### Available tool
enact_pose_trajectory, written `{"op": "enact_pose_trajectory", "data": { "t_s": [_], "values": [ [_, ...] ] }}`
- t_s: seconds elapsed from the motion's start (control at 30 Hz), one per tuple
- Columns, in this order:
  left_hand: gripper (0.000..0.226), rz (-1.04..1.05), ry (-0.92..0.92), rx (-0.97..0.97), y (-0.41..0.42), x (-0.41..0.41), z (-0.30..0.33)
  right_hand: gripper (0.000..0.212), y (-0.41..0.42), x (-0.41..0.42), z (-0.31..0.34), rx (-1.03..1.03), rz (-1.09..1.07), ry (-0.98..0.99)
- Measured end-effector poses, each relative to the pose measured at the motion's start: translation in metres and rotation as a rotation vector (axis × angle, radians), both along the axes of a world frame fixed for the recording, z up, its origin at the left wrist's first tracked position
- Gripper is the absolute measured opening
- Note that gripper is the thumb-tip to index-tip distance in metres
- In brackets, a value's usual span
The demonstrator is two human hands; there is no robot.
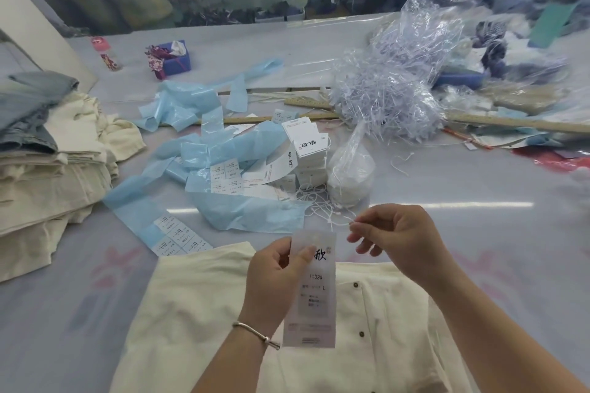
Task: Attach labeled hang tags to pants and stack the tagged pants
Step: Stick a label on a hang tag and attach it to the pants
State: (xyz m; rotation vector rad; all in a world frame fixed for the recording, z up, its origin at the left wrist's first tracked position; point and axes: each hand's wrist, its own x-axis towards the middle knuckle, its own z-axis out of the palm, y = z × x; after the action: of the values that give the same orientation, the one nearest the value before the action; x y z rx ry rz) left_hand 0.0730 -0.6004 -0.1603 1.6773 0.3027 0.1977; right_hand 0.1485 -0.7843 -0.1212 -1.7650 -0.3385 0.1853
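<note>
Cream pants (198, 313), hang tag (311, 297) above, pinched in left hand (274, 277) grip

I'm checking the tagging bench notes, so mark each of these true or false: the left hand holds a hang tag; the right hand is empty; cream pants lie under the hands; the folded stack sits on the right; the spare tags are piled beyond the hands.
1. The left hand holds a hang tag. True.
2. The right hand is empty. False: it pinches a thin white string.
3. Cream pants lie under the hands. True.
4. The folded stack sits on the right. False: it is on the left.
5. Spare tags are piled beyond the hands. True.
</note>
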Motion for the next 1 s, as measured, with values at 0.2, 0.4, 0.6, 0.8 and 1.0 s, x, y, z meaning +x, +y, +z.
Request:
{"op": "enact_pose_trajectory", "data": {
  "t_s": [0.2, 0.4, 0.6, 0.8, 1.0],
  "values": [
    [0.013, 0.025, -0.113, 0.097, -0.016, -0.007, 0.013, 0.019, 0.002, -0.022, 0.01, -0.223, 0.077, -0.232],
    [0.014, -0.006, -0.152, 0.154, -0.03, -0.015, 0.018, 0.021, 0.009, -0.036, 0.005, -0.356, -0.008, -0.198],
    [0.019, -0.039, -0.164, 0.183, -0.042, -0.021, 0.023, 0.025, 0.001, -0.039, 0.007, -0.355, -0.066, -0.191],
    [0.022, -0.075, -0.181, 0.202, -0.051, -0.022, 0.025, 0.024, -0.007, -0.04, 0.004, -0.273, -0.028, -0.145],
    [0.029, -0.112, -0.197, 0.106, -0.061, -0.024, 0.026, 0.021, -0.017, -0.04, 0.001, -0.146, -0.02, -0.055]
  ]
}}
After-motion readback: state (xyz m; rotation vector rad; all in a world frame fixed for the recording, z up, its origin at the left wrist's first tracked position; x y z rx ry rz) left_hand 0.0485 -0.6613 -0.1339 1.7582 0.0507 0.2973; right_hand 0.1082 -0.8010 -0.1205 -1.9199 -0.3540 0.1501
